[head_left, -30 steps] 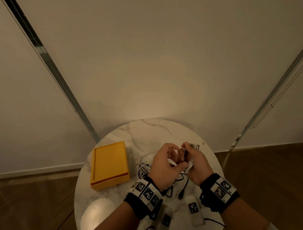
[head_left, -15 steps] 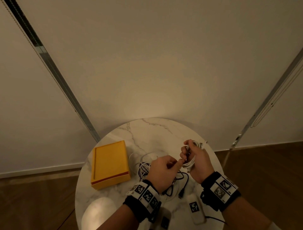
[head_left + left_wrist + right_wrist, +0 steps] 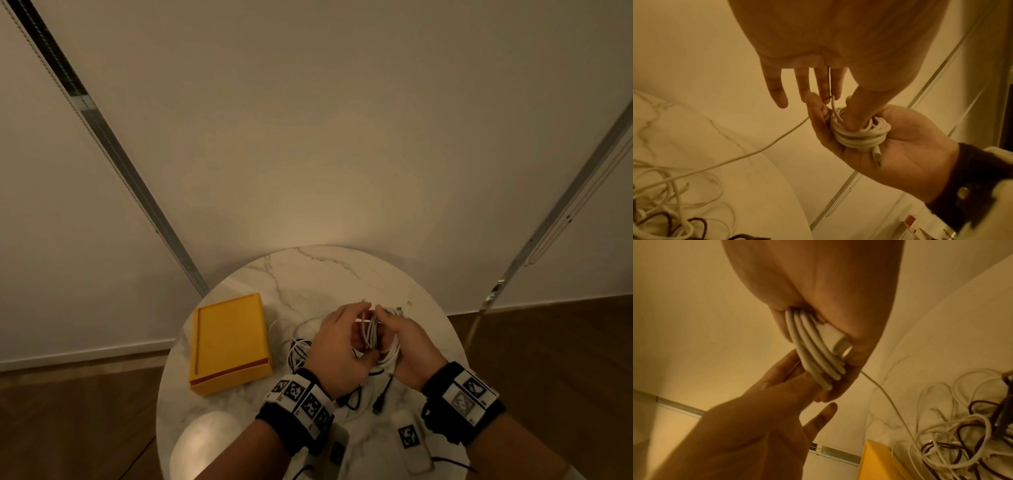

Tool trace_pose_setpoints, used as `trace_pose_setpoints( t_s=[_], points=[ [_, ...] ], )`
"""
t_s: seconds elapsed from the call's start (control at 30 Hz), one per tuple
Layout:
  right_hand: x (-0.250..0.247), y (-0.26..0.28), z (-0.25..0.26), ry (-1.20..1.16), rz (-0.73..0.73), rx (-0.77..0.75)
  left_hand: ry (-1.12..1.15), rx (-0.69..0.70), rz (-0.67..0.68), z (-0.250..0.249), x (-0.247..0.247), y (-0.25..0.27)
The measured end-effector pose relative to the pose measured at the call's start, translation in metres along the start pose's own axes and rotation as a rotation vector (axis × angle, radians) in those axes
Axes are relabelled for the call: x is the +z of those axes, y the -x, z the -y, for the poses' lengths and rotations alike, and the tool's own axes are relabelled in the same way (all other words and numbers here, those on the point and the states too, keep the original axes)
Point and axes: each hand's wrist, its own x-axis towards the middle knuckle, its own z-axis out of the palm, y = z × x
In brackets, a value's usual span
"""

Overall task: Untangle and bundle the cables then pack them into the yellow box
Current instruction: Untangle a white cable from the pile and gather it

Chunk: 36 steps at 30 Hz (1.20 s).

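We see yellow box, red-brown strip along near edge. White coiled cable. White and dark, perhaps brown, loose cables. White grey-veined marble table.

White cable coil held; yellow box shut

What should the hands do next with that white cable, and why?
Probably one more wrap. The right hand holds the white coil, while the left hand pinches a loose strand trailing to the tangled pile on the table. The yellow box waits alongside.
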Motion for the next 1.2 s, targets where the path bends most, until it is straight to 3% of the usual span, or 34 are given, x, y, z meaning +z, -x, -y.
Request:
trace_pose_setpoints(
  t_s=[0.2, 0.33, 0.5, 0.63, 1.07, 1.2],
  points=[
    [0.003, 0.002, 0.000, -0.061, 0.071, 0.079, -0.023, 0.064, 0.052, 0.000, -0.001, 0.000],
    [0.005, 0.003, 0.003, -0.067, 0.100, 0.076, 0.055, 0.041, -0.012, -0.001, -0.004, 0.002],
    [0.004, 0.000, 0.005, -0.086, 0.037, 0.020, 0.101, -0.009, -0.077, -0.007, -0.006, 0.006],
    [0.007, -0.001, 0.004, -0.153, -0.001, 0.007, -0.003, -0.041, -0.136, -0.010, -0.007, 0.005],
    [0.013, 0.006, 0.006, -0.247, 0.087, 0.024, -0.119, -0.107, -0.141, -0.024, 0.000, 0.009],
    [0.009, 0.006, 0.010, -0.214, 0.134, 0.074, -0.065, -0.133, -0.062, -0.018, 0.002, 0.009]
  ],
)
